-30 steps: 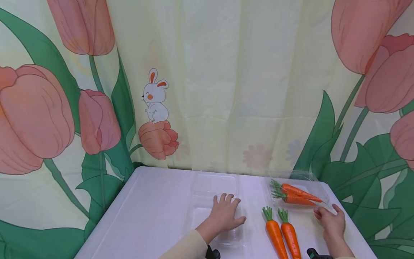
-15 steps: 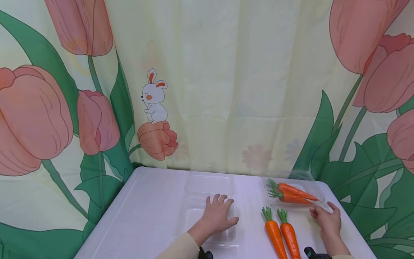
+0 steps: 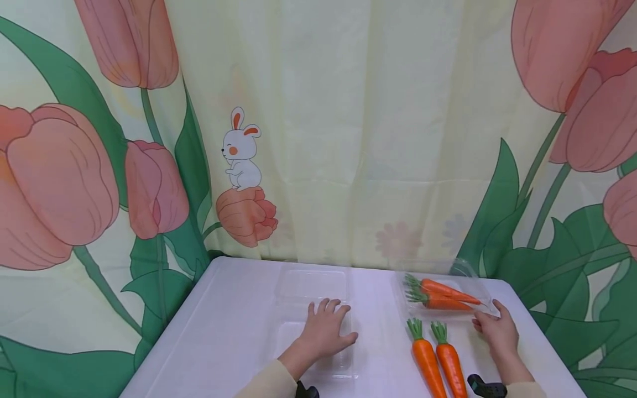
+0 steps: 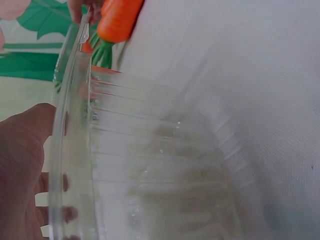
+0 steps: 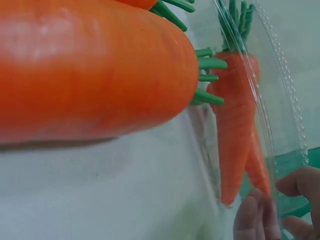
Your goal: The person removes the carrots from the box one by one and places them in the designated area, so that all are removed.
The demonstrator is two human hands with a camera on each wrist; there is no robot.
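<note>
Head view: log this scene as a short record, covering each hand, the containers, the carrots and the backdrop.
Left hand: fingers spread over the left container
Right hand: grips the right container at its near right corner
Left container: clear, open, no carrots visible inside
Right container: clear, two carrots inside
Loose carrots: two, side by side on the white table
Backdrop: printed tulips, rabbit

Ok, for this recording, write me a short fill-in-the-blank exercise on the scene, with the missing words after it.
The box at the right hand holds exactly ____ carrots.
The loose carrots have tops coloured ____.
The hand with widely spread fingers is the ____ one.
The rabbit printed on the curtain is mainly ____.

Missing words: two; green; left; white.
</note>
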